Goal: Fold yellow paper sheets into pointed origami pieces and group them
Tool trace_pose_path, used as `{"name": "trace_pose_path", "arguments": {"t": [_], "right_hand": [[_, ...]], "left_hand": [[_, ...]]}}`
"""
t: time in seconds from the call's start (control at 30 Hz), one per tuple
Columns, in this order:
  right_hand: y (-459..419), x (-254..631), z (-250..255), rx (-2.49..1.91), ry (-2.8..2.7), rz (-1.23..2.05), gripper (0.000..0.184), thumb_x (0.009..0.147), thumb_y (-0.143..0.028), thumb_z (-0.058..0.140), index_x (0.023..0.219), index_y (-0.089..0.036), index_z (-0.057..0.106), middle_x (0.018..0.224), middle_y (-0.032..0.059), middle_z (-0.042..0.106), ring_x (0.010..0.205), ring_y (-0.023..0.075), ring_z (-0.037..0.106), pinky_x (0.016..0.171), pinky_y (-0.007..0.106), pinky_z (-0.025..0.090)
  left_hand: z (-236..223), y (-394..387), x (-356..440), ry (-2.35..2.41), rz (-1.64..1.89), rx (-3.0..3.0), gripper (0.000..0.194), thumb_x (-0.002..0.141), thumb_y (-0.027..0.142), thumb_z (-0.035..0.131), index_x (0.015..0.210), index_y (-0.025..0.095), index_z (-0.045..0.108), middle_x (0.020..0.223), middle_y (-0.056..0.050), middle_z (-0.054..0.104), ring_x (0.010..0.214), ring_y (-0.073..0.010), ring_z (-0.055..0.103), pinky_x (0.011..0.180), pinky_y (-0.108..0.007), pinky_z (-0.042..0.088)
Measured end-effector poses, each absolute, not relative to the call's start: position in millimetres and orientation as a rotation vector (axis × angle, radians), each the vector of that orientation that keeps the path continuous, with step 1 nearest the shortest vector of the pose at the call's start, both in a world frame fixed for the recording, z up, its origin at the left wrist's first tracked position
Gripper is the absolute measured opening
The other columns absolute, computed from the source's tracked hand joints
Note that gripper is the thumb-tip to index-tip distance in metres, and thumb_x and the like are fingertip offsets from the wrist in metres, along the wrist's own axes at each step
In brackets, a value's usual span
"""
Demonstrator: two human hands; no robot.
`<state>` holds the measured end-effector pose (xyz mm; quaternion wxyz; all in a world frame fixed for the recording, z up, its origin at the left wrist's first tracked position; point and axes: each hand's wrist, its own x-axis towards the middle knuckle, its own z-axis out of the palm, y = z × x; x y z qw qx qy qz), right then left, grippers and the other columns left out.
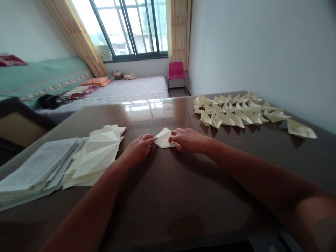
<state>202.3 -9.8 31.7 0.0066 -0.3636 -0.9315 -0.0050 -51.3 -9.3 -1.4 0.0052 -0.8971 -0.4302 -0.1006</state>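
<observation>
A small cream sheet of folded paper (163, 139) lies on the brown glossy table, roughly diamond-shaped with creases showing. At its left corner, my left hand (139, 147) has its fingertips closed together on the edge, thumb tucked below. My right hand (189, 139) curls over the right side, its bent fingers gripping the paper and hiding that corner. To the left of my left hand sits a pile of creased cream sheets (98, 150). Several finished-looking folded paper shapes (231, 113) stand in rows at the right rear.
A stack of printed grey-white paper (39, 162) rests at the table's left. One folded piece (301, 128) stands apart near the right wall. Beyond the table (157, 196) are a bed (141, 87), a pink chair (176, 71) and a window. A dark chair (22, 126) is at the left.
</observation>
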Motion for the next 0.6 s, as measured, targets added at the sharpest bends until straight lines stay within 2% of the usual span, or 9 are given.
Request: {"name": "trace_pose_path", "arguments": {"t": [0.17,0.3,0.37,0.43,0.5,0.53,0.6], "right_hand": [[-4.0,201.1,27.3,-1.106,-2.933,-0.191,0.018,0.091,-0.017,0.049,0.101,-0.019,0.064,0.099,0.0095,0.067,0.092,0.0206,0.058,0.068,0.026,0.039],[9.1,210.1,19.4,-1.018,-2.898,-0.184,0.017,0.092,-0.019,0.051,0.101,-0.019,0.065,0.101,0.0086,0.067,0.094,0.0197,0.057,0.073,0.026,0.039],[16.2,214.5,13.7,-0.977,-2.847,-0.14,0.016,0.091,-0.019,0.052,0.099,-0.019,0.066,0.099,0.008,0.068,0.092,0.0195,0.057,0.075,0.027,0.04],[22.5,217.6,7.7,-0.915,-2.79,-0.057,0.017,0.09,-0.016,0.052,0.096,-0.018,0.067,0.096,0.0072,0.068,0.089,0.019,0.058,0.077,0.028,0.041],[26.9,219.4,3.0,-0.825,-2.741,0.062,0.021,0.088,-0.01,0.05,0.096,-0.018,0.068,0.095,0.0063,0.069,0.087,0.0181,0.059,0.08,0.028,0.043],[28.2,219.9,1.4,-0.776,-2.724,0.127,0.023,0.086,-0.008,0.05,0.096,-0.018,0.068,0.095,0.0058,0.069,0.088,0.0176,0.06,0.081,0.028,0.043],[28.7,220.0,-0.1,-0.708,-2.699,0.234,0.026,0.085,-0.006,0.048,0.095,-0.019,0.069,0.095,0.0053,0.069,0.088,0.0167,0.06,0.081,0.028,0.044]], "left_hand": [[-3.8,-8.9,-44.4,-1.333,-0.362,-2.859,0.051,0.087,0.018,0.041,0.138,0.023,0.044,0.141,-0.007,0.045,0.125,-0.0231,0.047,0.106,-0.041,0.04],[-2.3,-9.8,-40.6,-1.394,-0.491,-2.92,0.053,0.084,0.024,0.049,0.137,0.024,0.045,0.142,-0.008,0.044,0.125,-0.0255,0.047,0.106,-0.043,0.04],[1.6,-11.8,-38.8,-1.44,-0.572,-3.028,0.055,0.082,0.027,0.054,0.136,0.025,0.046,0.142,-0.009,0.043,0.115,-0.024,0.056,0.098,-0.039,0.048],[8.9,-15.8,-36.8,-1.479,-0.636,-3.211,0.058,0.081,0.029,0.057,0.137,0.024,0.044,0.143,-0.01,0.041,0.097,-0.0188,0.064,0.082,-0.032,0.055],[18.2,-21.0,-36.0,-1.462,-0.643,-3.364,0.058,0.081,0.029,0.058,0.137,0.023,0.043,0.139,-0.011,0.044,0.089,-0.0156,0.065,0.072,-0.027,0.057],[22.4,-23.4,-36.3,-1.429,-0.617,-3.379,0.056,0.081,0.03,0.059,0.135,0.023,0.046,0.134,-0.01,0.049,0.091,-0.0162,0.064,0.073,-0.027,0.056],[27.8,-26.5,-38.4,-1.342,-0.547,-3.268,0.051,0.082,0.032,0.06,0.131,0.024,0.051,0.13,-0.008,0.053,0.104,-0.0202,0.06,0.085,-0.031,0.054]]}}
